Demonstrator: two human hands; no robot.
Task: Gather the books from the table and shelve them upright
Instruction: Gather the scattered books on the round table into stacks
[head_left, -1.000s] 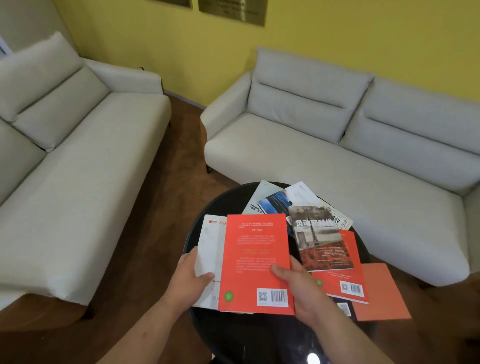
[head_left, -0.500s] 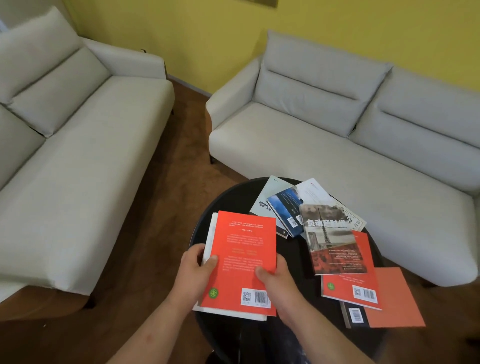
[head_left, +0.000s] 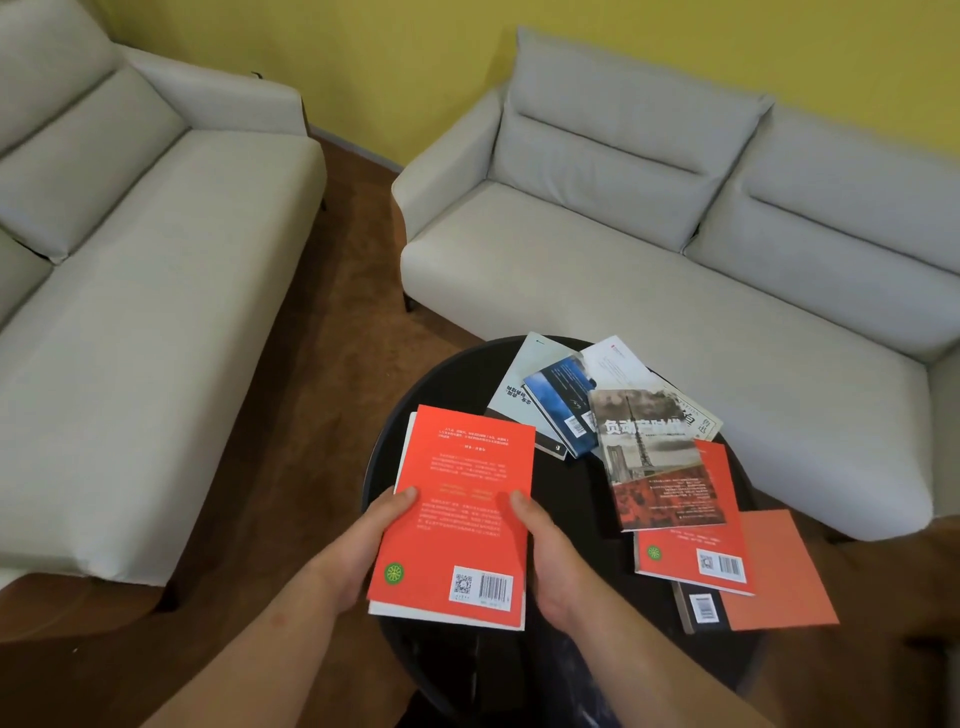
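Held pair: a red book (head_left: 457, 514), back cover up, lies on a white book (head_left: 411, 434). Both are over the near left part of the round black table (head_left: 447, 374).
Left hand (head_left: 363, 545): its thumb lies on the red cover at the left edge. The fingers are out of sight beneath, so it appears to clasp both books.
Right hand (head_left: 550, 561): it mirrors the left on the right edge, with the thumb on top and the fingers tucked under.
What has changed: a second ago the red book sat well to the right, leaving a broad strip of the white one bare. Now it is squared over the white book, and only a thin margin shows at the left and near edges. Both hands have moved out to the sides.
Meaning for the task: the first two books look gathered into a neat stack, ready to lift or to take a third.
Left on the table: a grey tower-cover book (head_left: 654, 462) overlaps a second red book (head_left: 696, 551). An orange book (head_left: 779, 571) and a black book (head_left: 696, 608) lie nearer. Farther off, a blue book (head_left: 558, 405), a pale book (head_left: 524, 382) and a white-covered book (head_left: 623, 361) are fanned out.
Progress: early, since most of the books lie flat and loose.
Shelf: not in view.
Surroundings: two pale sofas (head_left: 623, 270), a yellow wall (head_left: 415, 62).
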